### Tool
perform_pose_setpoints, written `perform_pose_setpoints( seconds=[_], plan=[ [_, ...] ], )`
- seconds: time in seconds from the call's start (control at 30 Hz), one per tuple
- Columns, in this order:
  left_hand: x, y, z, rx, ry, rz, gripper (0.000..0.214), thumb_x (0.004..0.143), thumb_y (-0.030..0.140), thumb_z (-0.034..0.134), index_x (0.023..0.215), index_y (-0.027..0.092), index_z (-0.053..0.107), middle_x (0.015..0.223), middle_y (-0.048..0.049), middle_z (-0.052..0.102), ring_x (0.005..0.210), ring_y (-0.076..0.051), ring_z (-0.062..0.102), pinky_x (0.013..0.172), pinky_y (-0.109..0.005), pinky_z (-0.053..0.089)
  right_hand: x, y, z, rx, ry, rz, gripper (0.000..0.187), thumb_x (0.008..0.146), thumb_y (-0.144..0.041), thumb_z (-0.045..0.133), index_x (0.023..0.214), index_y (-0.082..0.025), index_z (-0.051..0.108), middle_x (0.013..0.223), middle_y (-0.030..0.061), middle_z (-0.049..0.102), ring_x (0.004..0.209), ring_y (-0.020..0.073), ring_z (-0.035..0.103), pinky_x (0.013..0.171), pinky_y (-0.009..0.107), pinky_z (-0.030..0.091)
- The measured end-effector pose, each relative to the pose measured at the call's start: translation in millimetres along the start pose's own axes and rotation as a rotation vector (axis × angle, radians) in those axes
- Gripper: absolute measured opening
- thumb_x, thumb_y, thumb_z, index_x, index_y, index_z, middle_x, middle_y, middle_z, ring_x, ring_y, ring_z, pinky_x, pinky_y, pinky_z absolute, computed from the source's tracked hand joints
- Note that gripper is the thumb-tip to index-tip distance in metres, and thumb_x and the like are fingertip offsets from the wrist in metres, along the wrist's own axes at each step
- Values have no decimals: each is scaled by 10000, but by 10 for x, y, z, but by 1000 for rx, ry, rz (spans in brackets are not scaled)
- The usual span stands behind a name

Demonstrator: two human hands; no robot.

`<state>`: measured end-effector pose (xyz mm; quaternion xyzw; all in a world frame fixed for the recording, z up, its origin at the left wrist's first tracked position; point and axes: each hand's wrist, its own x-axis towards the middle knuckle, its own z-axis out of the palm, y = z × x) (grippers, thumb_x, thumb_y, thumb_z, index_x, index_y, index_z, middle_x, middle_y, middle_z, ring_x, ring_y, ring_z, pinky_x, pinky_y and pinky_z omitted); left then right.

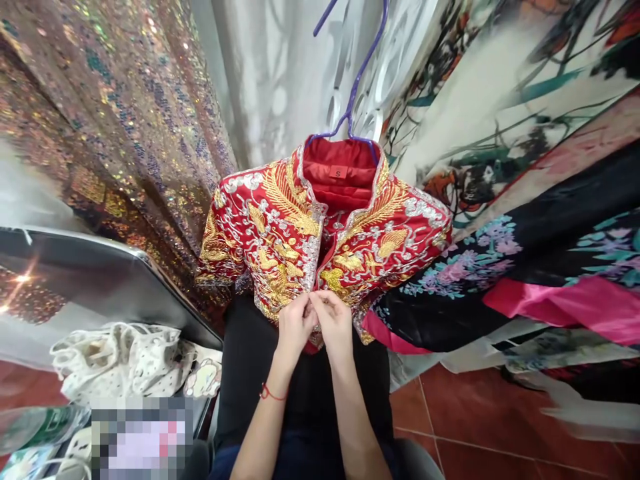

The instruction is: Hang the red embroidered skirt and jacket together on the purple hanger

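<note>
A red embroidered jacket (280, 247) with gold and silver stitching hangs on a purple hanger (354, 100), its lower part over my lap. The stand collar is open, and a red label with an S shows inside. My left hand (295, 321) pinches the front edge low on the opening. Right beside it, my right hand (333, 317) pinches the opposite edge, and the fingertips of both hands meet. Whatever fastener may lie between the fingers is hidden. Above the hands the two front edges stand apart. A red cord bracelet (273, 393) circles my left wrist.
Sequined cloth (150, 87) hangs at the left, above a dark, shiny panel (100, 280). A white dotted cloth bag (120, 360) and a plastic bottle (43, 427) are at lower left. Black floral fabric (465, 267) hangs close on the right over red floor tiles (475, 413).
</note>
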<state>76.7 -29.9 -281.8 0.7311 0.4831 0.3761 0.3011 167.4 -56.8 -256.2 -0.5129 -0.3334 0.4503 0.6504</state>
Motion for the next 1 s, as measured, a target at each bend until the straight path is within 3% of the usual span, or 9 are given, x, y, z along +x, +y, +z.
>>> perform_pose_setpoints(
  seconds=[0.13,0.27,0.4,0.53,0.63,0.7,0.8,0.87,1.0],
  plan=[
    [13,21,22,-9,-2,-30,206,934,321,464,855,192,604,676,-7,550,592,-136,478,609,-249,341,43,-159,71,95,47,5,366,740,-493,781,751,-154,641,571,-40,536,462,55,448,465,200,391],
    [57,39,74,-31,-27,-42,219,924,332,484,748,204,501,642,24,463,573,-120,413,603,-249,313,146,-564,186,62,86,-82,336,792,-489,737,815,-163,658,534,-70,465,384,33,358,384,197,279],
    [122,142,134,-56,-12,-51,291,922,294,458,676,212,327,609,50,344,554,-107,342,602,-245,281,421,-1070,393,68,99,-278,305,816,-472,704,829,-173,645,628,-54,509,391,20,399,357,193,270],
    [228,272,82,-14,-38,-46,258,935,278,442,699,215,358,617,44,383,566,-115,381,601,-245,291,624,-1286,544,60,122,-403,285,828,-456,677,812,-179,612,662,-52,517,401,14,425,374,187,312],
    [377,336,-157,119,-154,6,258,951,298,470,711,201,457,637,21,500,582,-126,460,604,-252,309,631,-1230,502,-52,132,-396,314,840,-495,653,846,-184,614,637,-56,522,389,27,429,373,193,306],
    [523,403,-414,162,-143,109,255,966,334,492,754,197,529,708,3,594,633,-134,535,635,-251,365,630,-1170,421,-139,103,-374,349,836,-529,647,835,-180,624,616,-47,542,393,44,433,383,203,300],
    [799,611,-840,119,201,353,165,977,331,513,974,191,599,942,-48,663,846,-151,623,789,-261,471,707,-1135,321,-337,85,-389,378,848,-533,640,719,-178,620,563,-28,548,443,71,444,459,218,322],
    [994,802,-1086,183,404,490,246,968,346,532,1143,185,597,1125,-103,642,1041,-189,610,874,-299,491,790,-1163,300,-556,173,-412,420,869,-514,637,620,-179,590,530,-14,529,487,86,430,532,236,320],
    [1346,1025,-1449,371,468,639,472,953,407,542,1372,191,522,1400,-148,541,1341,-257,464,1125,-423,366,813,-1334,249,-975,361,-384,393,872,-472,676,617,-180,609,565,7,541,539,107,394,603,271,267]
  ],
)
